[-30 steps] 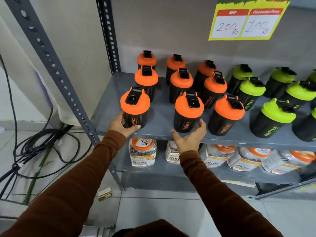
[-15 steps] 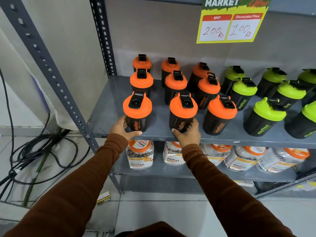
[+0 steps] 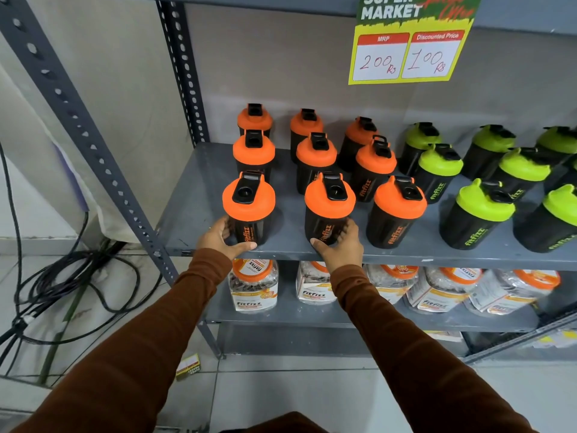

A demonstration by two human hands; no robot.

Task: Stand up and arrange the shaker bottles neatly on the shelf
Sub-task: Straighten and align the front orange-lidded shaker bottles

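Currently, the left hand (image 3: 223, 237) and right hand (image 3: 338, 245) each clasp an upright front-row orange-lidded shaker bottle (image 3: 249, 210) (image 3: 327, 214) at the shelf (image 3: 193, 220) edge; next, probably align both with their columns.

The left hand (image 3: 223, 237) wraps the near-left black shaker bottle with the orange lid (image 3: 248, 210), its fingers lost behind the base; the right hand (image 3: 338, 245) covers the lower front of the next orange-lidded black shaker (image 3: 327, 210), hiding part of the lettering; the far-row orange-lidded shakers (image 3: 254, 120) show little more than lids behind the row in front; the lime-lidded black shaker at the right edge (image 3: 559, 220) is cut off by the frame; the yellow-and-green price sign (image 3: 409, 42) loses its top at the upper edge; the clear plastic jars with orange caps (image 3: 437, 292) on the lower shelf blur rightward, labels unreadable there; the small yellow packet on the floor (image 3: 189, 368) is too small to read.
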